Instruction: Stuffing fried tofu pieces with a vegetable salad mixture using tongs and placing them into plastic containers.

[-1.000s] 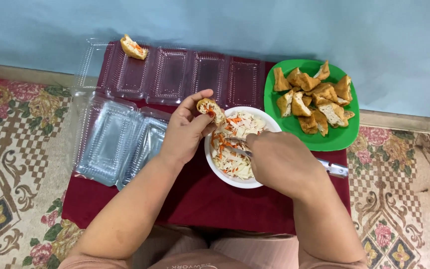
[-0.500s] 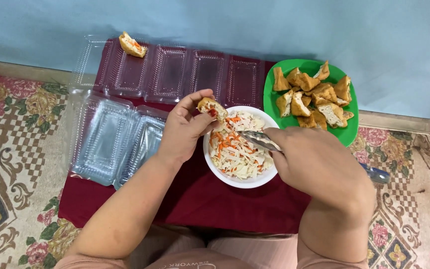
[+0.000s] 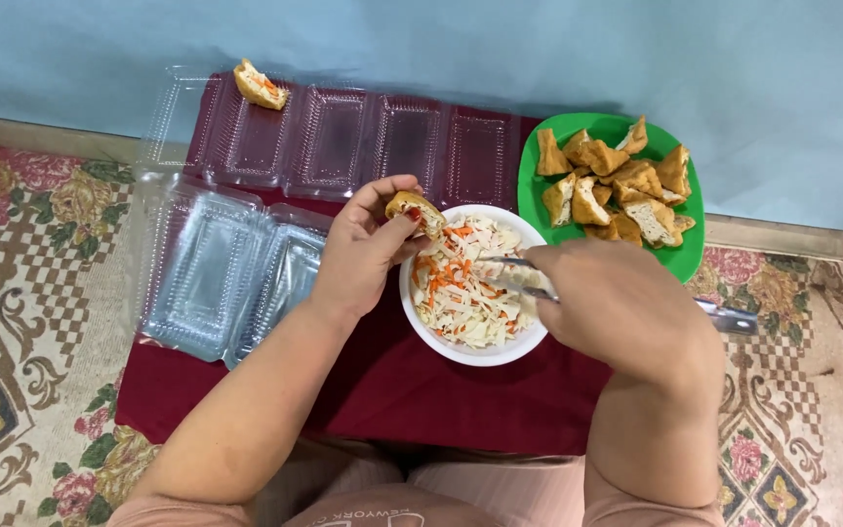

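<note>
Left hand pinches a fried tofu piece between thumb and fingertips, grip pressed on it, cut side tipped toward the white bowl, right over its rim so spills would drop back in. Right hand is curled around a metal utensil; the handle sticks out past the wrist, and the working end lies in the shredded cabbage and carrot filling. Whether it's a spoon or tongs I can't tell.

The bowl sits mid-surface on a dark red cloth, directly in front of the person, within reach of both hands. Green plate of plain fried tofu stands just beside the bowl on the right.

Clear plastic trays are lined up open along the far edge; one stuffed tofu already lies at the far-left tray. More empty trays are stacked at left. Patterned rug underneath.
</note>
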